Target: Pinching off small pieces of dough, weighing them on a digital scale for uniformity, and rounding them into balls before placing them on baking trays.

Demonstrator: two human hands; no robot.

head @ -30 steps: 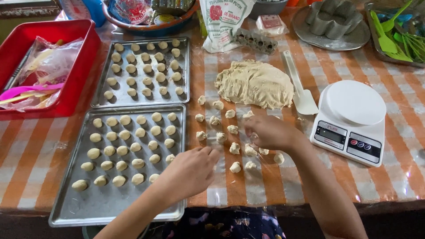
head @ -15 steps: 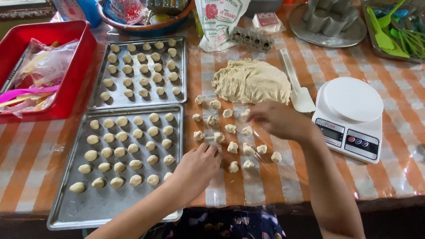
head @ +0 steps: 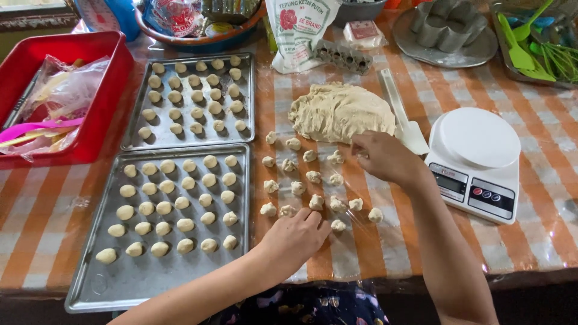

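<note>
**Hands among the dough pieces**

We see the left hand (head: 295,238) resting knuckles-up on the tabletop (head: 42,210), fingers curled at the near row of small dough pieces (head: 301,180); we cannot tell whether it holds one. The right hand (head: 385,157) hovers farther back, fingertips pinched narrow beside the big dough lump (head: 337,111). Left of the pieces lies a near tray (head: 90,283) of rolled balls, with a second tray (head: 135,138) beyond it. A white scale (head: 475,159) stands right of the right hand.
</note>
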